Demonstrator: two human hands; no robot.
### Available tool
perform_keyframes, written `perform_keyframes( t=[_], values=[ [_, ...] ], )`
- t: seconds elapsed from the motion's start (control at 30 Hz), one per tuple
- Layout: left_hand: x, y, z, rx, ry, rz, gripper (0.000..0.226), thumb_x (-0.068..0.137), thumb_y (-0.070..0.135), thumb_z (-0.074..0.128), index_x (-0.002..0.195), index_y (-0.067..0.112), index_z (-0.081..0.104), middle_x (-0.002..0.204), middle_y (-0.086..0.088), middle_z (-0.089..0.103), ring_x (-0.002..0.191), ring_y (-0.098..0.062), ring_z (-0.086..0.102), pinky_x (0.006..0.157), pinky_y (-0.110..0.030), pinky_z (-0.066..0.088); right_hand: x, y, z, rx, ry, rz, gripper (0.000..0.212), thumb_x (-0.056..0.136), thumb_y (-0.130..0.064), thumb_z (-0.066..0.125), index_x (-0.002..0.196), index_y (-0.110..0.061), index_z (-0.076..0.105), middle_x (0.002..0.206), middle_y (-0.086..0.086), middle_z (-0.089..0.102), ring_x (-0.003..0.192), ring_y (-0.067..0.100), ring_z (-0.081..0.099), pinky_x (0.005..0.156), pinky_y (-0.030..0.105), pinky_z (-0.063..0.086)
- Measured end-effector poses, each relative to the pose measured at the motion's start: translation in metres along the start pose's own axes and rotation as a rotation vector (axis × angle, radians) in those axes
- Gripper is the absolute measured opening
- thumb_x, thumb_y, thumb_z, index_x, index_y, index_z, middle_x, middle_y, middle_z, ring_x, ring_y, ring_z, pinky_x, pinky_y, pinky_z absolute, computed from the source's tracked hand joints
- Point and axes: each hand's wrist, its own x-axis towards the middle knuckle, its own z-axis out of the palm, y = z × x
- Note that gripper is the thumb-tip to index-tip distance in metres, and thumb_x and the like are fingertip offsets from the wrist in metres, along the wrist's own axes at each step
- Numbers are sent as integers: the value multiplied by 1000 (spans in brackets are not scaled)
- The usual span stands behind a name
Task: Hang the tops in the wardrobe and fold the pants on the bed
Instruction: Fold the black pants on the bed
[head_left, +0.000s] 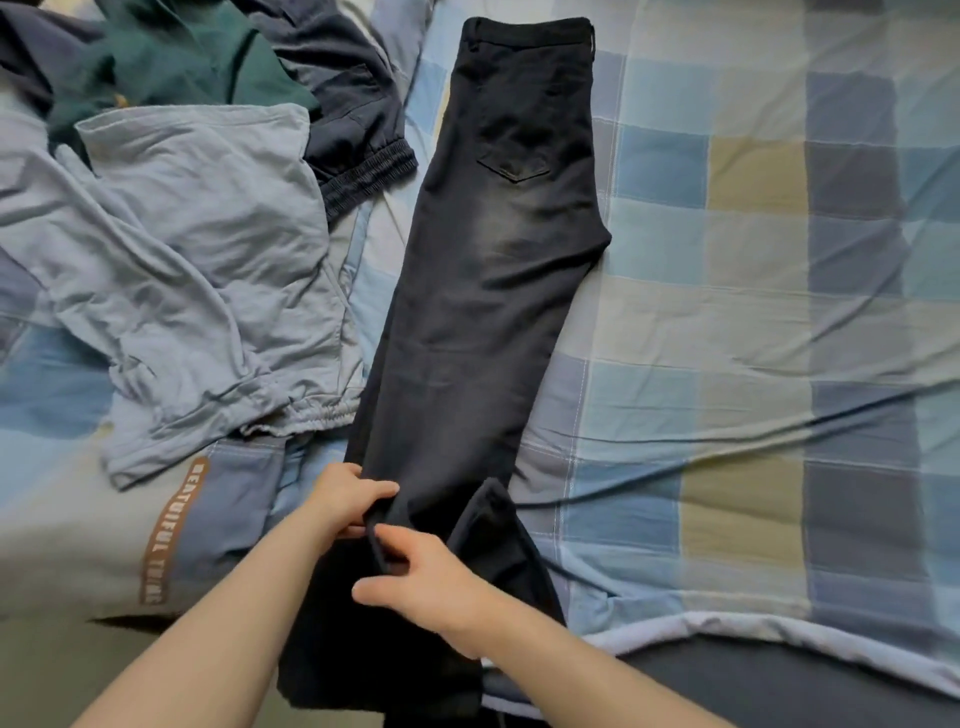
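Black jeans (483, 291) lie lengthwise on the checked bed (727, 312), legs stacked, waistband at the far end and a back pocket facing up. The leg ends reach the near edge. My left hand (348, 499) grips the left edge of the lower leg, thumb on top of the cloth. My right hand (421, 577) pinches a fold of the same leg just below it. The hems hang out of sight under my forearms.
A light blue garment with an elastic hem (197, 270) lies crumpled to the left. Behind it are a dark green top (176, 57) and dark navy pants with elastic cuffs (358, 130). A grey piece with brown lettering (156, 535) lies near left.
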Motion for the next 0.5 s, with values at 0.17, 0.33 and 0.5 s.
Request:
perform_keyframes(
  t=[0.17,0.33,0.5],
  values=[
    [18,-37,-7,-111,99,-7,16,90,3,62,78,12,55,82,-16,65,58,-24,59,51,-30,55,-5,16,-46,160,224,-56,20,89,-13,59,107,-16,66,101,-2,66,99,12,62,96,36,52],
    [40,-67,-5,-39,56,-2,17,89,1,62,86,14,52,87,-13,67,47,-17,65,47,-27,54,17,58,-104,-494,856,63,52,75,-2,52,124,-18,52,121,4,57,114,29,50,96,30,37],
    [43,-85,-13,-14,14,89,24,87,3,67,79,14,48,80,-12,62,53,-21,67,44,-27,55,25,100,-89,-240,578,108,96,75,-5,68,150,-26,12,139,3,39,131,23,39,109,35,35]
  ],
)
